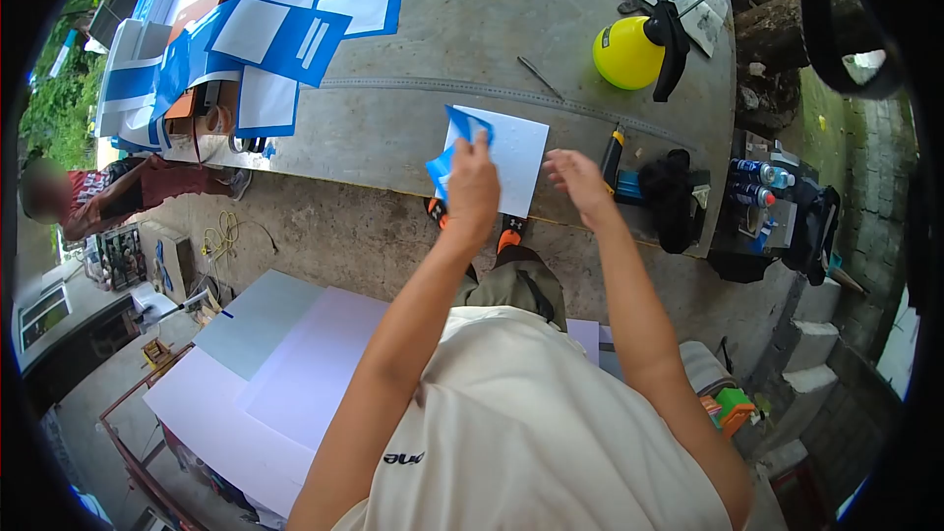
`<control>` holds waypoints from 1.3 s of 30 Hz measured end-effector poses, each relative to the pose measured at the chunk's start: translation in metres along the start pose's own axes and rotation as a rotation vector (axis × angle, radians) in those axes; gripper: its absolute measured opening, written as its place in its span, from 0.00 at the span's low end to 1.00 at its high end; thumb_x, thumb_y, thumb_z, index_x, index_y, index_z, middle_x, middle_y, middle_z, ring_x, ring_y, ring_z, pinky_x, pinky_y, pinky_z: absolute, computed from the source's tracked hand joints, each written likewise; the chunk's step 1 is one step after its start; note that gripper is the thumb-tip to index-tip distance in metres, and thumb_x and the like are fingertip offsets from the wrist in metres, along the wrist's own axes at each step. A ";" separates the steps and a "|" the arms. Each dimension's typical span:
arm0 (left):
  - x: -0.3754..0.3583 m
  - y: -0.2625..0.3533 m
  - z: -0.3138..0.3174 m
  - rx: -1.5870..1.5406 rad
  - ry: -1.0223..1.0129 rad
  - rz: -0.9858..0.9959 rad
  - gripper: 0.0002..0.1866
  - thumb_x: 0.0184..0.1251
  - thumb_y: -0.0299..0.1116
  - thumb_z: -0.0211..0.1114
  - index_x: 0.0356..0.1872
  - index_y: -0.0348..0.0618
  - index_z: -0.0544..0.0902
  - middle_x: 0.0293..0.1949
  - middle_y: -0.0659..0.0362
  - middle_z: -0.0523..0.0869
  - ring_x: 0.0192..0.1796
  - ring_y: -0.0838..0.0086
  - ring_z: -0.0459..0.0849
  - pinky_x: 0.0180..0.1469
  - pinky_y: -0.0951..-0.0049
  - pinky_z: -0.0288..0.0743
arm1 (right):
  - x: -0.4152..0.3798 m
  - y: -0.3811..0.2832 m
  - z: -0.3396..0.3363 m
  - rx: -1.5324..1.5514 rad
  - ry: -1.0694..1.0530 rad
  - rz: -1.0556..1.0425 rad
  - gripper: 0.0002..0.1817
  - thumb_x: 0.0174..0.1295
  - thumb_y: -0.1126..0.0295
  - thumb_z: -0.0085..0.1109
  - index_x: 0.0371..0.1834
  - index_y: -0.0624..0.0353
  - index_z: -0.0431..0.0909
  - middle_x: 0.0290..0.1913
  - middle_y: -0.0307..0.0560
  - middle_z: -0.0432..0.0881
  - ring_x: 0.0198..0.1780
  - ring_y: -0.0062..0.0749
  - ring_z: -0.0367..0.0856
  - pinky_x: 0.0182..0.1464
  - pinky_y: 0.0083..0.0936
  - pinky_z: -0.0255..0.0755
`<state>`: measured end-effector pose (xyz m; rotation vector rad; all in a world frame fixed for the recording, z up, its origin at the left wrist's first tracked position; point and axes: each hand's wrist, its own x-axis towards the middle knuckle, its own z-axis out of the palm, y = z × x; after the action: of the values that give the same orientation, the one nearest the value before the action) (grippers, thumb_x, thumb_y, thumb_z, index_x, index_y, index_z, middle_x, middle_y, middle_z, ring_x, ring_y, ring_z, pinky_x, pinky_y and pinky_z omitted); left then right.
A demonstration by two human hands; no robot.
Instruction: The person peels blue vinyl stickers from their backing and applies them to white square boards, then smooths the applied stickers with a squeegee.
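Observation:
My left hand (474,180) is closed on a blue sheet (442,165) with white markings, which looks bent or folded. Under it, a white board (521,152) lies at the near edge of the grey table (433,59), with small specks on its surface. To the right of the board, my right hand (578,180) hovers with its fingers apart and holds nothing. A yellow and black cutter (613,157) lies just beyond that hand. Behind the board, a long metal ruler (472,89) stretches across the table, with a thin metal tool (540,78) by it.
A yellow spray bottle (626,52) stands at the back right. Blue and white sheets (280,36) are piled at the left. A person (118,187) is beyond the table's left end. Large pale panels (285,364) lie behind me, and cans (752,173) stand at the right.

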<state>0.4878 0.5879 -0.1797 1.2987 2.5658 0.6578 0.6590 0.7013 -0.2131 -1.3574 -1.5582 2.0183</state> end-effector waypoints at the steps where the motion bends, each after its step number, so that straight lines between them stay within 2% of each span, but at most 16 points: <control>1: -0.002 0.003 0.020 -0.040 -0.034 0.010 0.25 0.63 0.20 0.60 0.64 0.32 0.75 0.49 0.41 0.77 0.51 0.44 0.83 0.51 0.53 0.80 | 0.002 0.009 0.013 0.065 -0.045 0.107 0.28 0.75 0.42 0.56 0.58 0.58 0.81 0.45 0.38 0.84 0.45 0.23 0.81 0.48 0.24 0.75; 3: -0.008 0.010 0.047 -0.117 -0.137 -0.041 0.28 0.64 0.21 0.62 0.68 0.32 0.73 0.52 0.40 0.76 0.53 0.43 0.82 0.53 0.53 0.79 | 0.007 0.029 0.026 0.135 -0.076 0.215 0.31 0.75 0.40 0.54 0.58 0.58 0.81 0.43 0.37 0.84 0.45 0.22 0.81 0.48 0.24 0.75; 5: -0.012 0.011 0.064 -0.271 -0.271 -0.065 0.32 0.64 0.25 0.67 0.71 0.33 0.69 0.55 0.39 0.75 0.56 0.42 0.80 0.57 0.53 0.78 | 0.015 0.050 0.034 0.286 -0.033 0.340 0.31 0.75 0.36 0.52 0.48 0.58 0.82 0.42 0.36 0.84 0.40 0.19 0.80 0.44 0.22 0.75; 6: -0.016 0.010 0.065 -0.288 -0.315 -0.084 0.38 0.62 0.32 0.73 0.73 0.36 0.67 0.59 0.40 0.74 0.61 0.43 0.78 0.61 0.52 0.76 | 0.016 0.054 0.032 0.246 -0.094 0.331 0.33 0.73 0.33 0.50 0.46 0.56 0.82 0.38 0.36 0.84 0.37 0.18 0.80 0.41 0.20 0.75; 7: -0.017 0.004 0.064 -0.290 -0.328 -0.075 0.38 0.62 0.32 0.73 0.73 0.36 0.67 0.59 0.40 0.74 0.61 0.43 0.78 0.61 0.52 0.76 | 0.017 0.058 0.035 0.253 -0.081 0.334 0.33 0.73 0.33 0.50 0.46 0.56 0.82 0.38 0.36 0.84 0.37 0.18 0.80 0.41 0.20 0.75; 9: -0.019 -0.014 0.058 -0.293 -0.368 -0.057 0.41 0.60 0.37 0.76 0.73 0.40 0.68 0.60 0.41 0.75 0.64 0.46 0.76 0.62 0.52 0.74 | 0.013 0.064 0.043 0.283 0.093 0.279 0.28 0.72 0.40 0.59 0.45 0.59 0.82 0.34 0.36 0.84 0.35 0.22 0.81 0.40 0.21 0.77; 10: -0.014 -0.029 0.050 -0.147 -0.257 -0.024 0.40 0.58 0.40 0.78 0.72 0.43 0.70 0.60 0.43 0.76 0.65 0.48 0.75 0.63 0.52 0.73 | 0.014 0.071 0.048 0.288 0.108 0.287 0.28 0.72 0.40 0.59 0.45 0.59 0.82 0.34 0.36 0.84 0.35 0.22 0.81 0.40 0.21 0.77; 12: 0.006 -0.073 0.044 -0.022 -0.123 -0.032 0.35 0.58 0.40 0.77 0.66 0.43 0.74 0.57 0.47 0.77 0.60 0.51 0.77 0.60 0.53 0.72 | 0.014 0.085 0.060 0.003 0.292 0.104 0.21 0.65 0.54 0.72 0.43 0.63 0.82 0.34 0.41 0.87 0.36 0.29 0.85 0.43 0.27 0.79; 13: 0.014 -0.086 0.035 0.025 -0.047 -0.056 0.33 0.59 0.38 0.77 0.65 0.43 0.74 0.56 0.48 0.78 0.59 0.52 0.77 0.60 0.53 0.72 | 0.015 0.088 0.064 0.002 0.302 0.118 0.21 0.65 0.54 0.72 0.43 0.63 0.82 0.34 0.41 0.87 0.36 0.29 0.85 0.43 0.27 0.79; 16: 0.029 -0.114 0.026 0.077 -0.175 -0.100 0.33 0.57 0.38 0.79 0.63 0.42 0.74 0.54 0.48 0.80 0.58 0.52 0.79 0.59 0.54 0.73 | 0.019 0.081 0.077 -0.280 0.446 0.097 0.15 0.54 0.68 0.73 0.41 0.65 0.83 0.37 0.54 0.90 0.40 0.42 0.90 0.46 0.38 0.81; 17: 0.031 -0.119 0.026 0.078 -0.284 -0.136 0.33 0.57 0.38 0.80 0.62 0.42 0.74 0.53 0.49 0.81 0.58 0.52 0.79 0.59 0.54 0.73 | 0.018 0.076 0.081 -0.281 0.448 0.102 0.15 0.54 0.68 0.73 0.41 0.65 0.83 0.37 0.54 0.90 0.40 0.42 0.90 0.46 0.38 0.81; 19: 0.033 -0.120 0.026 0.092 -0.299 -0.115 0.32 0.57 0.39 0.81 0.59 0.42 0.74 0.52 0.49 0.83 0.57 0.53 0.81 0.58 0.55 0.74 | 0.014 0.058 0.088 -0.453 0.499 0.075 0.15 0.56 0.68 0.72 0.42 0.65 0.82 0.35 0.54 0.89 0.39 0.44 0.90 0.45 0.39 0.81; 24: 0.028 -0.122 0.033 0.024 -0.416 -0.245 0.25 0.59 0.37 0.79 0.52 0.43 0.76 0.47 0.50 0.88 0.52 0.52 0.85 0.56 0.55 0.75 | 0.000 0.025 0.101 -0.429 0.478 0.012 0.12 0.58 0.71 0.70 0.42 0.65 0.82 0.35 0.54 0.89 0.39 0.45 0.89 0.45 0.38 0.80; 28: 0.019 -0.131 0.035 -0.068 -0.399 -0.290 0.21 0.60 0.38 0.78 0.48 0.41 0.80 0.43 0.50 0.90 0.50 0.53 0.87 0.54 0.54 0.77 | -0.003 0.008 0.104 -0.453 0.431 -0.055 0.11 0.60 0.73 0.69 0.44 0.65 0.82 0.35 0.53 0.89 0.37 0.42 0.89 0.43 0.36 0.80; 33: 0.012 -0.133 0.016 -0.218 -0.417 -0.470 0.14 0.63 0.40 0.75 0.39 0.39 0.88 0.37 0.51 0.91 0.44 0.54 0.90 0.49 0.56 0.82 | 0.012 0.023 0.090 -0.435 0.496 -0.031 0.13 0.60 0.71 0.70 0.45 0.65 0.83 0.35 0.51 0.90 0.37 0.39 0.90 0.43 0.35 0.81; 39: 0.003 -0.137 0.014 -0.219 -0.442 -0.482 0.15 0.65 0.42 0.73 0.39 0.38 0.90 0.34 0.51 0.92 0.41 0.55 0.91 0.49 0.58 0.82 | 0.039 0.048 0.072 -0.438 0.536 0.063 0.12 0.59 0.69 0.72 0.43 0.64 0.85 0.36 0.49 0.91 0.38 0.36 0.90 0.44 0.33 0.82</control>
<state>0.3931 0.5232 -0.2564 0.6284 2.2341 0.4718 0.5976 0.6642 -0.2751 -1.9207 -1.7484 1.2108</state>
